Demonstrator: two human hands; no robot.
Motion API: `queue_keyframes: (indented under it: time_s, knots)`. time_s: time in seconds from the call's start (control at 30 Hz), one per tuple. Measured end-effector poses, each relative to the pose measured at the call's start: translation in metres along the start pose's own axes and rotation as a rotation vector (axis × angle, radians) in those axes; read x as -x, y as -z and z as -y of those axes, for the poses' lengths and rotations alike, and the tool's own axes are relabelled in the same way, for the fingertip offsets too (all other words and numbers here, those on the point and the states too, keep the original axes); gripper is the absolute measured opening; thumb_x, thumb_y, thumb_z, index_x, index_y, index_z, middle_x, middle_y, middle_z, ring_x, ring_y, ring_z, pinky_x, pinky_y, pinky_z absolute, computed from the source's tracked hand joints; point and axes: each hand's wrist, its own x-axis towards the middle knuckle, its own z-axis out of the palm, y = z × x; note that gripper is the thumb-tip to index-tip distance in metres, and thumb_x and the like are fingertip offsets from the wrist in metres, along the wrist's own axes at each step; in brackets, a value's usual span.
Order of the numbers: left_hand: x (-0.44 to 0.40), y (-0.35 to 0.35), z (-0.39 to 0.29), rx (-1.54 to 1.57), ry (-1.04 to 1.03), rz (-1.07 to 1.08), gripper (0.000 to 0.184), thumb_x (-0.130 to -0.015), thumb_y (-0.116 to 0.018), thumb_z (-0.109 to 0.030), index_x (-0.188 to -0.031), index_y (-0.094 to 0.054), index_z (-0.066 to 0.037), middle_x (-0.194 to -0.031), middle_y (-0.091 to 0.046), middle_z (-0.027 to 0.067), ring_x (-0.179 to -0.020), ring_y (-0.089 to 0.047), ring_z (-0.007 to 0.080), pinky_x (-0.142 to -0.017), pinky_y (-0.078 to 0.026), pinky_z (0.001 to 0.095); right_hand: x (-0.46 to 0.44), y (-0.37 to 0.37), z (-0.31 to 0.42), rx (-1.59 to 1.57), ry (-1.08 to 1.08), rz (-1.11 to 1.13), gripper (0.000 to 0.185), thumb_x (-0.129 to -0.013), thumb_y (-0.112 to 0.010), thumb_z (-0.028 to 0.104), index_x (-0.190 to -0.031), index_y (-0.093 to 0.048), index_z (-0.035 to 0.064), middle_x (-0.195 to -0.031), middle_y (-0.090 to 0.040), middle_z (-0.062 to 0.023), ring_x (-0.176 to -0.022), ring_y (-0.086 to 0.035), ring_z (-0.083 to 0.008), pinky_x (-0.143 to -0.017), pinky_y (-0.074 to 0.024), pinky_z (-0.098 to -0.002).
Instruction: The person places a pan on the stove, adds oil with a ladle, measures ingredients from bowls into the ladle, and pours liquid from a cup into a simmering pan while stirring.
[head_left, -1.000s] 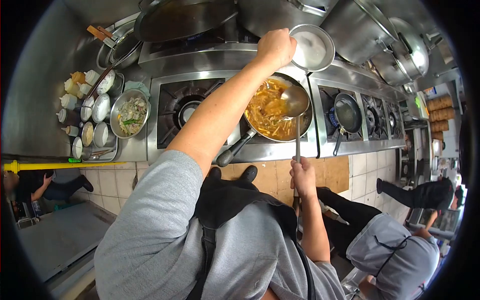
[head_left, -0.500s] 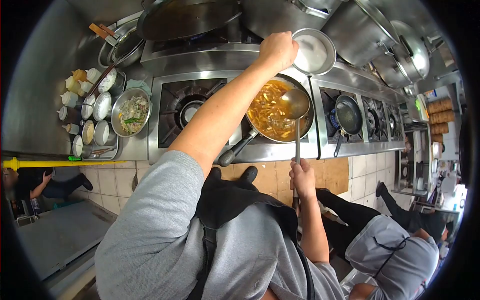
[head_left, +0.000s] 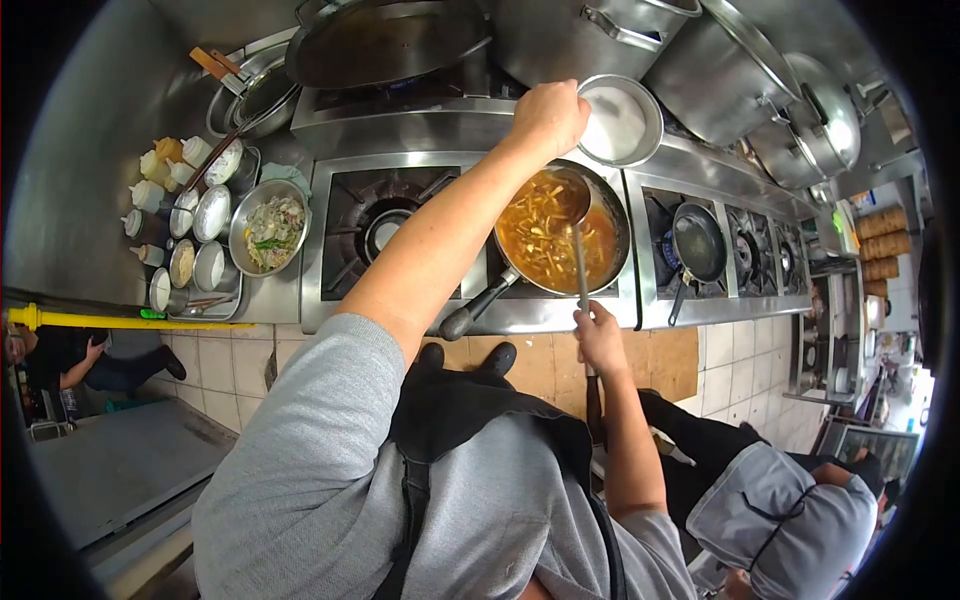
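Note:
My left hand (head_left: 552, 118) reaches over the stove, its fingers closed on the rim of a round metal bowl (head_left: 655, 130) with white contents. That bowl sits beyond the far edge of a frying pan (head_left: 622, 245) filled with brown-orange sauce and thin strips (head_left: 545, 250). My right hand (head_left: 600, 342) grips the long handle of a ladle (head_left: 581, 265). The ladle's head dips into the sauce near the pan's far side. Toward the lower left points the pan's dark handle (head_left: 478, 306), with neither hand on it.
Left of the burner (head_left: 390, 232) stands a metal bowl of raw mixed food (head_left: 268, 235), beside squeeze bottles (head_left: 150, 195) and small tubs (head_left: 211, 213). Large pots (head_left: 720, 85) line the back. A small black pan (head_left: 698, 243) occupies a right burner. A co-worker (head_left: 790, 510) is close at right.
The ladle's head has moved left and away from me through the sauce, its handle tilting. My left hand and the metal bowl have shifted slightly left and toward me.

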Motion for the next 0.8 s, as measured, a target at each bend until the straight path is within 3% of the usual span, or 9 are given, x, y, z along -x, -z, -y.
queue_keyframes:
  time_s: [0.07, 0.1, 0.17, 0.2, 0.27, 0.6, 0.67, 0.7, 0.8]
  knots:
    - [0.001, 0.002, 0.002, 0.022, -0.003, -0.006, 0.031, -0.087, -0.048, -0.024, -0.093, -0.063, 0.003, -0.088, -0.066, 0.0251, -0.087, -0.064, 0.0419, -0.082, -0.049, 0.0498, 0.004, -0.003, 0.000, -0.636, -0.099, 0.265, 0.031, -0.094, -0.053, 0.021, -0.114, -0.056, -0.0017, -0.063, -0.050, -0.0020, -0.037, -0.041, -0.0105, -0.035, -0.0342, -0.0253]
    - [0.001, 0.001, 0.003, 0.020, -0.002, -0.007, 0.031, -0.087, -0.048, -0.024, -0.093, -0.063, 0.003, -0.088, -0.066, 0.0251, -0.087, -0.064, 0.0419, -0.082, -0.049, 0.0498, 0.008, -0.001, -0.002, -0.636, -0.099, 0.267, 0.031, -0.094, -0.053, 0.021, -0.114, -0.056, -0.0017, -0.063, -0.050, -0.0020, -0.037, -0.041, -0.0105, -0.035, -0.0342, -0.0253]
    - [0.000, 0.000, 0.008, -0.034, -0.037, -0.053, 0.028, -0.087, -0.048, -0.022, -0.092, -0.065, 0.000, -0.085, -0.068, 0.0219, -0.084, -0.066, 0.0393, -0.077, -0.051, 0.0484, 0.019, 0.005, -0.005, -1.016, -0.198, 0.445, 0.029, -0.094, -0.052, 0.020, -0.115, -0.056, 0.0011, -0.061, -0.046, -0.0004, -0.037, -0.038, -0.0100, -0.035, -0.0317, -0.0247]
    - [0.000, -0.001, 0.011, -0.034, -0.033, -0.052, 0.028, -0.087, -0.048, -0.022, -0.092, -0.065, 0.000, -0.085, -0.068, 0.0219, -0.084, -0.066, 0.0393, -0.077, -0.051, 0.0484, 0.028, 0.005, -0.004, -1.013, -0.202, 0.446, 0.029, -0.094, -0.052, 0.020, -0.115, -0.056, 0.0011, -0.061, -0.046, -0.0004, -0.037, -0.038, -0.0100, -0.035, -0.0317, -0.0247]
    - [0.000, 0.001, 0.013, -0.020, -0.015, -0.039, 0.028, -0.087, -0.048, -0.021, -0.091, -0.065, 0.000, -0.085, -0.068, 0.0219, -0.084, -0.066, 0.0391, -0.077, -0.051, 0.0485, 0.050, 0.006, 0.005, -0.714, -0.128, 0.233, 0.030, -0.094, -0.052, 0.021, -0.115, -0.055, 0.0001, -0.061, -0.046, -0.0002, -0.037, -0.038, -0.0102, -0.034, -0.0321, -0.0241]
    - [0.003, 0.001, 0.012, 0.011, 0.014, 0.013, 0.030, -0.087, -0.047, -0.023, -0.094, -0.062, 0.002, -0.086, -0.066, 0.0252, -0.086, -0.064, 0.0418, -0.080, -0.049, 0.0502, 0.079, 0.038, 0.013, -0.369, -0.029, -0.054, 0.025, -0.095, -0.053, 0.020, -0.109, -0.057, 0.0005, -0.062, -0.048, 0.0001, -0.041, -0.042, -0.0080, -0.036, -0.0345, -0.0242]
    - [0.004, 0.001, 0.012, 0.021, 0.002, 0.011, 0.030, -0.087, -0.047, -0.023, -0.094, -0.063, 0.002, -0.087, -0.067, 0.0250, -0.087, -0.064, 0.0415, -0.081, -0.049, 0.0500, 0.067, 0.043, 0.006, 0.071, 0.054, -0.167, 0.026, -0.093, -0.054, 0.021, -0.106, -0.058, -0.0009, -0.062, -0.054, -0.0075, -0.042, -0.050, -0.0139, -0.039, -0.0387, -0.0306]
    - [0.006, 0.000, 0.012, 0.020, 0.001, 0.012, 0.030, -0.087, -0.047, -0.023, -0.094, -0.063, 0.002, -0.087, -0.067, 0.0250, -0.087, -0.064, 0.0415, -0.081, -0.049, 0.0500, 0.049, 0.044, -0.013, 0.358, 0.248, -0.270, 0.026, -0.091, -0.054, 0.020, -0.105, -0.058, -0.0021, -0.066, -0.060, -0.0162, -0.044, -0.055, -0.0206, -0.043, -0.0424, -0.0365]
    - [0.007, -0.001, 0.011, -0.038, -0.029, -0.023, 0.027, -0.087, -0.048, -0.021, -0.090, -0.065, 0.000, -0.085, -0.068, 0.0216, -0.084, -0.066, 0.0384, -0.076, -0.052, 0.0484, 0.012, 0.026, -0.023, 0.435, 0.316, -0.289, 0.027, -0.090, -0.054, 0.018, -0.106, -0.057, -0.0034, -0.070, -0.062, -0.0215, -0.046, -0.058, -0.0241, -0.045, -0.0446, -0.0383]
